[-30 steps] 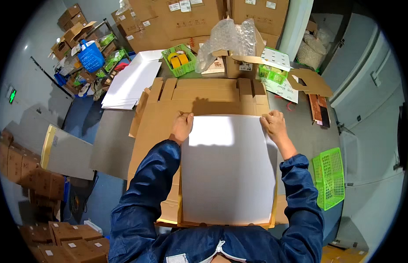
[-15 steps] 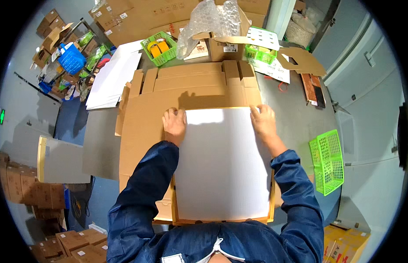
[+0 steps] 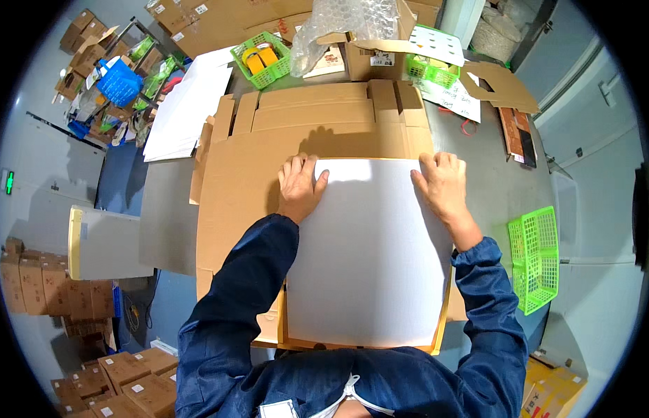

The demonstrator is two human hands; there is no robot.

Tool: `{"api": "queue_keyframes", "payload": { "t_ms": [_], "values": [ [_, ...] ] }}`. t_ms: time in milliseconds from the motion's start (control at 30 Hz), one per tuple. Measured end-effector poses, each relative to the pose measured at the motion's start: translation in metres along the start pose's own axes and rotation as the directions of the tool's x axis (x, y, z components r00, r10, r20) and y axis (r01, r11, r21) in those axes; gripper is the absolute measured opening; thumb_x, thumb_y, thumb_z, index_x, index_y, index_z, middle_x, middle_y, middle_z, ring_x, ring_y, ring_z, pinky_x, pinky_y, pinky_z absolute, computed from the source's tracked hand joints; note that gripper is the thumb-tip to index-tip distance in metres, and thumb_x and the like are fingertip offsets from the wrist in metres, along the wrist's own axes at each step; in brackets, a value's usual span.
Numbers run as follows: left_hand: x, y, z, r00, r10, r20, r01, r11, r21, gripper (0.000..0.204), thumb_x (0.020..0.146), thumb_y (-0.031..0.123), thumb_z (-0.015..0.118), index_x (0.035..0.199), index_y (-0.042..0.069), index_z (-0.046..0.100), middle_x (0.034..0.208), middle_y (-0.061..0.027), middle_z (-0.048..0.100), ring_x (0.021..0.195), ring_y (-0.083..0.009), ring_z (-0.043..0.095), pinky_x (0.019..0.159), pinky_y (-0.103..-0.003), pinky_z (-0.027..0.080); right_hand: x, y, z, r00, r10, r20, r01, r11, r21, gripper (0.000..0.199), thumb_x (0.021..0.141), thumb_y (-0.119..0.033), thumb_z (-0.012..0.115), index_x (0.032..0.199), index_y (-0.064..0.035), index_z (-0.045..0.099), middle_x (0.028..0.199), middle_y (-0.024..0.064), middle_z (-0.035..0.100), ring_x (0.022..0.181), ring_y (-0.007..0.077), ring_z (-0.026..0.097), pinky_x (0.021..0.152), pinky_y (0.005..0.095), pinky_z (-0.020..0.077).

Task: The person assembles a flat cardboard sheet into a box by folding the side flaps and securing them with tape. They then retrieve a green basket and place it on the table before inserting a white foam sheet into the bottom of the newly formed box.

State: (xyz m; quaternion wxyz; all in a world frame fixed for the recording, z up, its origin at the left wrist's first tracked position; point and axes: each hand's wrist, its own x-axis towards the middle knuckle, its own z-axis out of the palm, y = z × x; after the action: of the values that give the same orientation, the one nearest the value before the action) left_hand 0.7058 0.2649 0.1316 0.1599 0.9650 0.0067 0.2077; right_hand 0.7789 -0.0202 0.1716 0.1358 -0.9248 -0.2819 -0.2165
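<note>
A white board (image 3: 370, 258) lies inside a thin gold-coloured frame (image 3: 366, 159), flat on the cardboard and reaching back to my jacket. My left hand (image 3: 300, 188) is at the far left corner, its fingers curled over the frame's edge and its thumb against the white board. At the far right corner my right hand (image 3: 444, 187) grips the same frame, fingers bent round the outside and thumb on the board. What the fingertips touch under the edge is hidden. Beneath the frame spreads a large flattened brown cardboard box (image 3: 248, 164).
White sheets (image 3: 181, 115) are stacked at the table's left. Along the back stand a green basket (image 3: 262, 61) with yellow tape rolls, bubble wrap (image 3: 342, 35) and an open carton (image 3: 366, 61). A green basket (image 3: 533, 261) sits at the right edge, with brown strips (image 3: 514, 136) farther back.
My view has shifted, so the surroundings appear farther right. Both hands stay at the frame's far corners; their thumbs now stretch inward over the white board.
</note>
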Motion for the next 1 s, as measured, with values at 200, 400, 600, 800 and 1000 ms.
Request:
{"api": "queue_keyframes", "payload": {
  "t_ms": [200, 400, 600, 800, 1000],
  "values": [
    [-0.001, 0.013, 0.012, 0.986, 0.124, -0.113, -0.113, 0.989, 0.100, 0.032, 0.081, 0.021, 0.057, 0.105, 0.001, 0.053, 0.107, -0.0142, 0.052, 0.099, -0.0310, 0.048, 0.091, -0.043, 0.035, -0.021, 0.004, 0.017, 0.999, 0.004, -0.049, -0.007, 0.999, -0.044, 0.030, 0.074, -0.023, 0.064, 0.099, -0.0077, 0.056, 0.095, 0.0114, 0.052, 0.094, 0.0270, 0.049, 0.079, 0.0402, 0.0369],
    [-0.005, 0.016, 0.005, 0.994, 0.112, -0.008, -0.110, 0.990, 0.091, 0.038, 0.081, 0.023, 0.056, 0.111, -0.001, 0.051, 0.112, -0.0163, 0.052, 0.102, -0.0313, 0.048, 0.094, -0.045, 0.031, -0.022, 0.001, 0.015, 0.998, 0.060, 0.010, -0.060, 0.998, -0.005, 0.037, 0.072, -0.020, 0.066, 0.105, -0.0053, 0.055, 0.101, 0.0133, 0.051, 0.098, 0.0289, 0.049, 0.083, 0.0412, 0.0374],
    [-0.017, 0.011, 0.029, 0.993, 0.075, 0.091, -0.086, 0.989, 0.124, 0.050, 0.084, 0.026, 0.053, 0.126, 0.002, 0.040, 0.131, -0.0211, 0.034, 0.123, -0.0364, 0.029, 0.104, -0.047, 0.020, -0.047, 0.001, 0.051, 1.000, -0.002, -0.003, 0.002, 0.997, -0.074, 0.045, 0.075, -0.017, 0.063, 0.113, 0.0011, 0.051, 0.118, 0.0171, 0.048, 0.112, 0.0301, 0.044, 0.095, 0.0434, 0.0340],
    [-0.075, 0.052, 0.023, 0.866, 0.258, 0.429, -0.240, 0.966, -0.098, 0.060, 0.086, 0.034, 0.052, 0.135, 0.006, 0.031, 0.144, -0.0181, 0.019, 0.134, -0.0337, 0.013, 0.108, -0.050, 0.009, -0.090, -0.043, 0.041, 0.935, -0.030, 0.354, -0.026, 0.988, 0.152, 0.067, 0.078, -0.032, 0.061, 0.126, 0.0092, 0.039, 0.138, 0.0250, 0.028, 0.133, 0.0342, 0.020, 0.108, 0.0493, 0.0126],
    [-0.078, 0.057, 0.038, 0.823, 0.311, 0.475, -0.296, 0.949, -0.107, 0.063, 0.083, 0.036, 0.055, 0.134, 0.006, 0.033, 0.143, -0.0132, 0.024, 0.134, -0.0295, 0.017, 0.108, -0.050, 0.010, -0.100, -0.054, 0.050, 0.904, -0.133, 0.407, 0.073, 0.984, 0.161, 0.063, 0.083, -0.039, 0.051, 0.130, -0.0001, 0.039, 0.140, 0.0228, 0.027, 0.133, 0.0330, 0.019, 0.108, 0.0494, 0.0116]
  ]
}}
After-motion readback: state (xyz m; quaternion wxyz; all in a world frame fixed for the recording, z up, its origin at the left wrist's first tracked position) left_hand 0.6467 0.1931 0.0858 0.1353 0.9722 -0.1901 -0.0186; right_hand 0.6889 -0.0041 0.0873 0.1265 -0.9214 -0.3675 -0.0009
